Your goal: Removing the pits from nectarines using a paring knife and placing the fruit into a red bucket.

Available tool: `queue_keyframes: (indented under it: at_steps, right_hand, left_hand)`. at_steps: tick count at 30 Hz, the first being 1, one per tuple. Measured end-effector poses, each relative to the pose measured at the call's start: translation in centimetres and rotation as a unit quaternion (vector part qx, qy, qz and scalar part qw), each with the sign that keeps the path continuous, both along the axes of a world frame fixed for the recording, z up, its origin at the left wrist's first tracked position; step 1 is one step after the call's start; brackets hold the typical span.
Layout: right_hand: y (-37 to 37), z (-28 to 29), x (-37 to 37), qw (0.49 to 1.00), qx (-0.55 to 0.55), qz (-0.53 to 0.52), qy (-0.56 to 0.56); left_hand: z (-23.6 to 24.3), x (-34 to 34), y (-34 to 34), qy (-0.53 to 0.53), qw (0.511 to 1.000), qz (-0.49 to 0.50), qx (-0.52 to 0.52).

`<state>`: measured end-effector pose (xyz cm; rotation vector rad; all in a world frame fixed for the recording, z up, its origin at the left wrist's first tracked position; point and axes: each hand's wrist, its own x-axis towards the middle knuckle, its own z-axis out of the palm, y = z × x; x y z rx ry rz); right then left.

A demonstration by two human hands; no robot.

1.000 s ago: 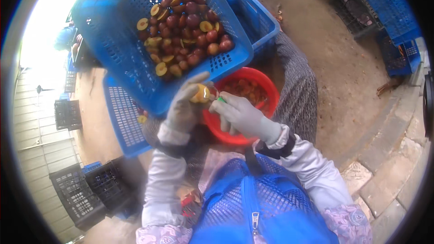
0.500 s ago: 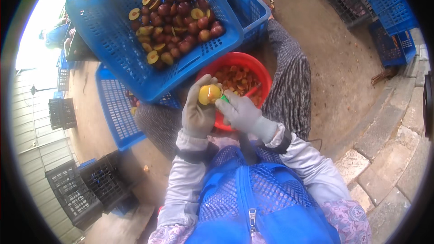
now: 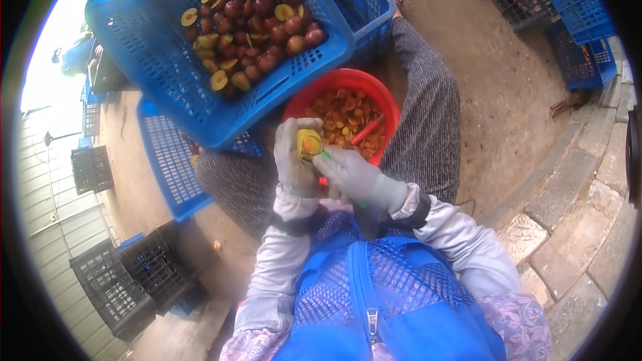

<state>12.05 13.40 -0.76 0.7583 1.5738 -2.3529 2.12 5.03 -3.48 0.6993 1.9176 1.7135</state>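
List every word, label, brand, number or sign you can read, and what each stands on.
None can be read.
Large blue crate: slots and holes in its walls, no legible lettering.
Red basin: no lettering made out.
Gloves on the left hand and right hand: no print made out.
Zip pull: too small to tell whether it is marked.

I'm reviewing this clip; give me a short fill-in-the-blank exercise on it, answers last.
1. The left hand holds a cut fruit with ____ flesh.
2. The right hand holds a small tool whose visible part is ____.
3. Fruit pieces fill a round ____ basin.
4. The large crate beyond is ____.

yellow; green; red; blue
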Motion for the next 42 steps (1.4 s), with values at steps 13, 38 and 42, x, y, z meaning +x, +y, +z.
queue_keyframes:
  at_steps: [13, 38, 42]
  right_hand:
    - [-0.8, -2.4, -0.3, 0.983, -0.183, -0.003, -0.031]
    - [0.4, -3.9, -1.3, 0.791, -0.597, 0.125, 0.055]
    - [2.9, -2.6, -1.7, 0.882, -0.411, 0.230, 0.011]
  left_hand:
    - [1.3, 1.0, 1.6, -0.178, 0.974, 0.137, -0.023]
    - [0.6, -2.6, 0.1, -0.644, 0.760, 0.020, 0.083]
    - [3.4, -7.1, -3.0, -0.287, 0.952, 0.105, 0.029]
